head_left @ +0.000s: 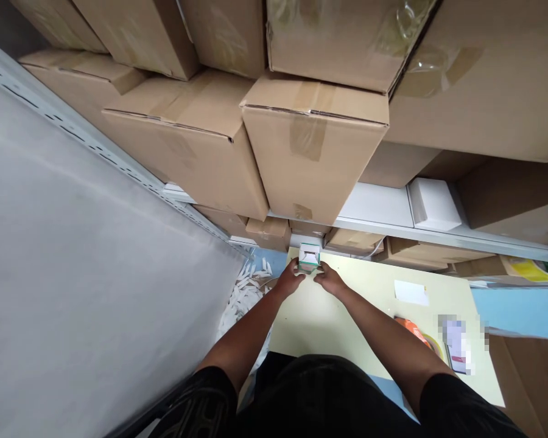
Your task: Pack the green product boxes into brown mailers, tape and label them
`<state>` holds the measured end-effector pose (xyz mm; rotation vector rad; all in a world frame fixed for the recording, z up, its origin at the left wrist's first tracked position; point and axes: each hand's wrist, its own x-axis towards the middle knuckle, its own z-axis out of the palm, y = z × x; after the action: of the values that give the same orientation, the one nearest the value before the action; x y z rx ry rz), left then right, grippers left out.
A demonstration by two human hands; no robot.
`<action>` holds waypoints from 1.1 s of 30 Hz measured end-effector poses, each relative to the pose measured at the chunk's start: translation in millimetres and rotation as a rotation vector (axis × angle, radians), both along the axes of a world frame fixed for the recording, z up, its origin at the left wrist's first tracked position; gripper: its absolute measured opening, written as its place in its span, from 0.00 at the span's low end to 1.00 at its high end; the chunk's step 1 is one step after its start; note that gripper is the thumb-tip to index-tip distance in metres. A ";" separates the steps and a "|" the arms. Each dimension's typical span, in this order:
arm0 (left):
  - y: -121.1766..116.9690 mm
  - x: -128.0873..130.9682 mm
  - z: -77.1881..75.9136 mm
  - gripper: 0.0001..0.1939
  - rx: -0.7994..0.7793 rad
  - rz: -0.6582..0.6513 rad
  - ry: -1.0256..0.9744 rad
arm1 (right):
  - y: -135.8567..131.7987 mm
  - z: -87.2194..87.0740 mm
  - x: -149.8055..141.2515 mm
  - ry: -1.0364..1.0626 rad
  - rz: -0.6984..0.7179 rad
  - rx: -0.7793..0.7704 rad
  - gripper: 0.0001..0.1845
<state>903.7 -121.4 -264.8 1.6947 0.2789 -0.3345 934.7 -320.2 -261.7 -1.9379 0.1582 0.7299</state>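
Black shirt [329,395] foremost; beyond, a small green-edged white carton [309,266] lies directly between left hand [291,280] and right hand [330,280], at the table's [319,322] far end. Curled fingers grip opposite sides; neither hand is nearer, long axis unclear.

One green-edged box [309,265], one white carton [438,204], one tabletop [319,313], one phone [455,345], one white sheet [411,292]

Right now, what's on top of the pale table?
White paper, orange item, yellow item, phone; small box between left hand and right hand. The right forearm covers some tabletop.
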 end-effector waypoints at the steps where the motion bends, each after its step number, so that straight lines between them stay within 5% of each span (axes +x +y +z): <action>1: 0.1 -5.3 -2.9 0.37 0.014 0.023 0.039 | -5.2 -3.0 -4.8 0.019 -0.016 -0.008 0.40; 9: -15.6 -75.3 -6.6 0.23 0.142 0.280 0.253 | -73.2 -16.6 -37.0 0.064 0.075 -0.037 0.23; 19: -119.6 -206.9 33.1 0.14 0.143 0.636 0.227 | -158.8 0.9 -57.0 0.018 0.369 -0.031 0.21; 25: -155.2 -274.3 54.7 0.15 0.136 0.771 0.191 | -143.4 10.7 -81.3 0.016 0.508 -0.003 0.23; 33: -178.5 -378.6 73.9 0.15 0.041 1.011 0.118 | -89.2 24.6 -155.7 -0.055 0.784 0.054 0.21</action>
<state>525.1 -299.9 -190.9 1.3717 1.1679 0.3295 779.0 -409.4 -237.1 -1.9502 -0.6854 1.1609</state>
